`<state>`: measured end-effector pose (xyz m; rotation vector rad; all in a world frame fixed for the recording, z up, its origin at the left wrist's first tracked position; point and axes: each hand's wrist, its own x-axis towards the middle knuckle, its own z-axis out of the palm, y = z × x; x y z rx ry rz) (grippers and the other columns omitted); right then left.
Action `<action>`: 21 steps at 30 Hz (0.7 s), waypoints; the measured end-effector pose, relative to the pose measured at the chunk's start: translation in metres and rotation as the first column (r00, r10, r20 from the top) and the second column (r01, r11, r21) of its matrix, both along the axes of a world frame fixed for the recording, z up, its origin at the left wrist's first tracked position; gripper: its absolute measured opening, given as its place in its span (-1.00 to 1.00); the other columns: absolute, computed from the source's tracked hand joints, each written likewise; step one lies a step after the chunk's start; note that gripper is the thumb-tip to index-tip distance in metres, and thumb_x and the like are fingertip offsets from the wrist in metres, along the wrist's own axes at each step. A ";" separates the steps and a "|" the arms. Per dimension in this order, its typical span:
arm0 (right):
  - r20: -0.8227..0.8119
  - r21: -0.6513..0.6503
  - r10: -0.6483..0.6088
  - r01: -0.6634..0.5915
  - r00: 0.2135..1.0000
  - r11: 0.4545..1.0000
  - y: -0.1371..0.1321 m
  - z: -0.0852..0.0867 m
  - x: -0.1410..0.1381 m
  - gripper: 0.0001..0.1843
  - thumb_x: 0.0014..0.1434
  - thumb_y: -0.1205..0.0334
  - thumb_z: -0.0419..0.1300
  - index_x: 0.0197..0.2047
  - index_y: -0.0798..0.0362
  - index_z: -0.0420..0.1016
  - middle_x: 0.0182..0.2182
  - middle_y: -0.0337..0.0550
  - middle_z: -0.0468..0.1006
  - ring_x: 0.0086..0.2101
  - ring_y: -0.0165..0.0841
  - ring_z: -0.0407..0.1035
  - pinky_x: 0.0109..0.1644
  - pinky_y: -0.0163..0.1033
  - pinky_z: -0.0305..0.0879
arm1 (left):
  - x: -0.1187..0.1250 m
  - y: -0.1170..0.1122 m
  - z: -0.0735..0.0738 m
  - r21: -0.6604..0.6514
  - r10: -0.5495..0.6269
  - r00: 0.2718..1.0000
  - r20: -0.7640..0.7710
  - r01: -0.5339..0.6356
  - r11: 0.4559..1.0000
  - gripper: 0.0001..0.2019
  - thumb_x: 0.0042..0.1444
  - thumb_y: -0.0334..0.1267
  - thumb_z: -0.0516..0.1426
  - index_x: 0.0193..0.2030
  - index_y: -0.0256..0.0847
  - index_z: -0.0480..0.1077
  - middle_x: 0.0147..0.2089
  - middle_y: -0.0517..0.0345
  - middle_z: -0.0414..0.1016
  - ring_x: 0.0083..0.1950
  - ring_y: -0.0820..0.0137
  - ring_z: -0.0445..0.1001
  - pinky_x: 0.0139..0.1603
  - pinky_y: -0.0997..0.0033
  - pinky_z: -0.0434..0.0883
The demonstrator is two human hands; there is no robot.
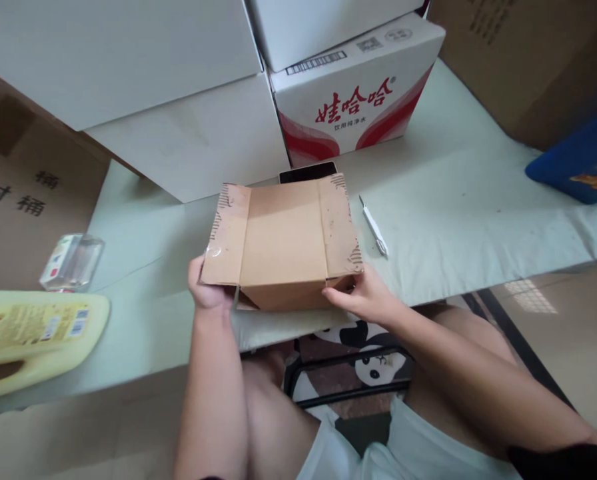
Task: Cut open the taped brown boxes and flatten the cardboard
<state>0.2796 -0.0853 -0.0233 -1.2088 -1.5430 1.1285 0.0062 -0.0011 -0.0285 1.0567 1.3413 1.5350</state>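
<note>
A small brown cardboard box (283, 243) sits at the near edge of a pale green table (453, 200), its flaps spread out flat on both sides. My left hand (206, 290) grips the box's left flap from below, fingers curled under it. My right hand (363, 297) holds the box's near right corner, fingers tucked under the right flap. A dark phone (307, 173) lies just behind the box.
A white utility knife (374, 228) lies right of the box. White cartons and a red-printed water carton (353, 100) stand at the back. A yellow bottle (33, 333) and a clear packet (71, 261) lie left; a blue object (581, 163) sits far right.
</note>
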 end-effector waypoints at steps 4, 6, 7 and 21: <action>0.137 0.045 -0.159 0.154 0.978 0.987 0.006 -0.006 0.000 -0.73 0.08 0.21 0.24 -0.11 0.02 0.56 -0.13 0.04 0.69 -0.07 -0.06 0.59 0.04 0.06 0.53 | 0.002 -0.008 0.012 -0.147 -0.114 0.969 0.221 0.149 0.978 -0.38 0.03 0.34 0.05 -0.26 -0.24 0.56 -0.24 -0.11 0.63 0.07 -0.04 0.58 -0.04 0.09 0.56; 0.113 0.039 -0.184 0.181 0.976 0.983 0.008 -0.009 0.000 -0.70 0.11 0.17 0.23 -0.08 0.03 0.57 -0.09 0.06 0.69 -0.02 -0.03 0.57 0.10 0.10 0.50 | 0.005 -0.012 0.011 -0.181 -0.118 0.966 0.230 0.162 0.970 -0.36 0.03 0.37 0.09 -0.18 -0.22 0.57 -0.17 -0.11 0.64 0.14 -0.06 0.55 -0.01 0.08 0.56; 0.072 0.027 -0.191 0.189 0.979 0.982 0.008 -0.010 0.000 -0.68 0.12 0.13 0.23 -0.06 0.03 0.57 -0.08 0.06 0.69 -0.01 -0.03 0.57 0.11 0.11 0.49 | 0.007 -0.013 0.009 -0.183 -0.109 0.968 0.225 0.152 0.971 -0.35 0.02 0.38 0.11 -0.16 -0.21 0.57 -0.14 -0.11 0.64 0.17 -0.06 0.54 0.01 0.08 0.56; -0.262 -0.147 -0.425 0.400 0.866 0.905 0.015 -0.021 0.005 -0.65 0.20 -0.12 0.19 -0.20 -0.02 0.58 -0.15 -0.05 0.69 -0.03 -0.12 0.55 0.16 0.03 0.43 | 0.015 -0.011 0.008 -0.269 -0.080 0.940 0.331 0.176 0.947 -0.33 0.07 0.43 0.03 -0.22 -0.20 0.53 -0.22 -0.12 0.62 0.12 -0.08 0.56 -0.12 0.12 0.57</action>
